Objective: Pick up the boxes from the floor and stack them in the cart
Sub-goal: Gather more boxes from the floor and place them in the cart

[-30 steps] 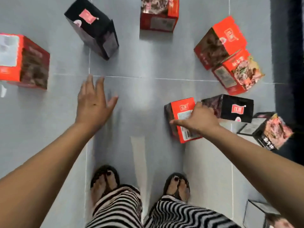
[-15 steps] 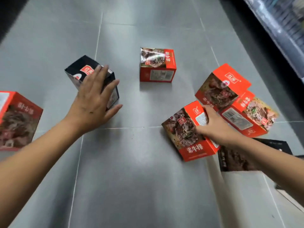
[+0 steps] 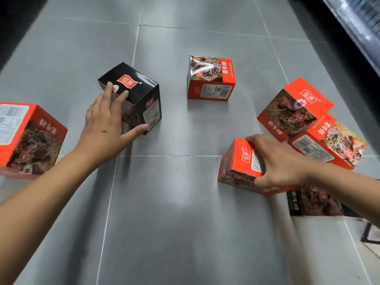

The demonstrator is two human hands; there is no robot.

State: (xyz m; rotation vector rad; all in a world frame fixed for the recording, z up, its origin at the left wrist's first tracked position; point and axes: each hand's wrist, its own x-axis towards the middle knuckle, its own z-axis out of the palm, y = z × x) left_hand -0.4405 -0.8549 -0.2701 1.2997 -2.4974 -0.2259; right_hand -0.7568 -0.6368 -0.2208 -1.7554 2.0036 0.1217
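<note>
Nearest, we see the right hand [image 3: 281,161] clamped on a red box [image 3: 240,159] — a glossy carton with a meat photo and a white label — fingers over its top, thumb on the near face, low at the grey tiled floor [image 3: 174,223]. Further out, the left hand [image 3: 104,128] spreads straight-fingered against a black box [image 3: 139,89] standing on the floor. Beyond, a far red box [image 3: 211,79] stands well apart from both hands.

Red box [image 3: 239,159] in right grip [image 3: 281,161]: smooth printed cardboard, light sheen. Black box [image 3: 137,87] at left grip [image 3: 103,130]: same cardboard, satin black print. Floor [image 3: 174,223] under both grips: smooth grey tile, semi-gloss, thin pale grout lines.
</note>
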